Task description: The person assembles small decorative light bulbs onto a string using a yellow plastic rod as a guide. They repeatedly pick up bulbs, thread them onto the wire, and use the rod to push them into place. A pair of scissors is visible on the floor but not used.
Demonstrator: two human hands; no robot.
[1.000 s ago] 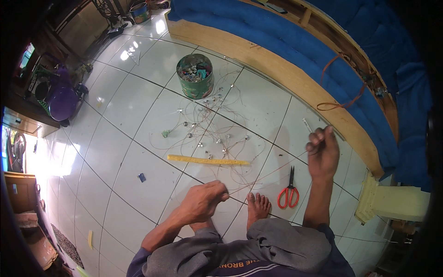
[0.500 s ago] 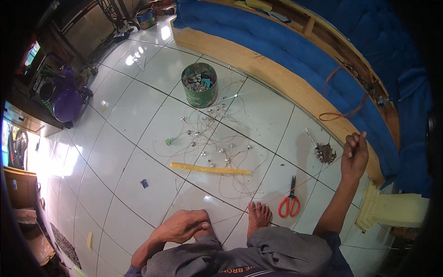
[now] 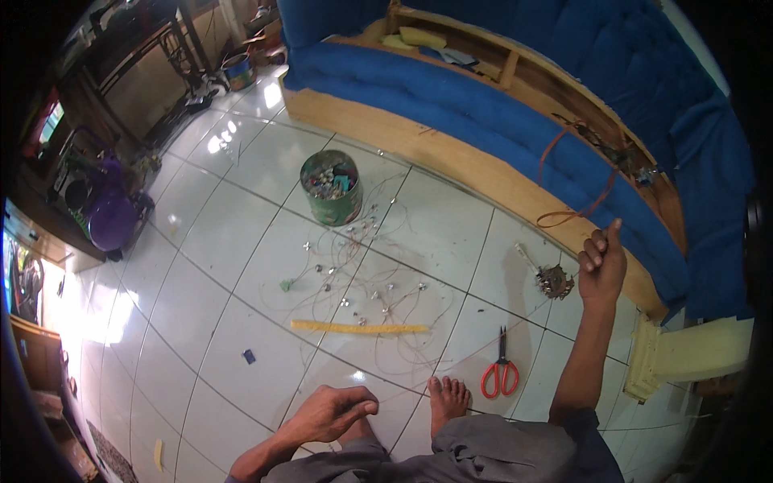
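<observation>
Thin thread [image 3: 475, 348] spans between left grip [image 3: 334, 412] and right grip [image 3: 604, 267], both pinching it.

A single thin reddish-brown thread [image 3: 475, 351], faint against the white tiled floor [image 3: 197, 270], slants from low over the floor's near side rightward and away toward its right edge. It sags slightly; whether its middle touches the floor, or where its right part ends, is unclear.
</observation>
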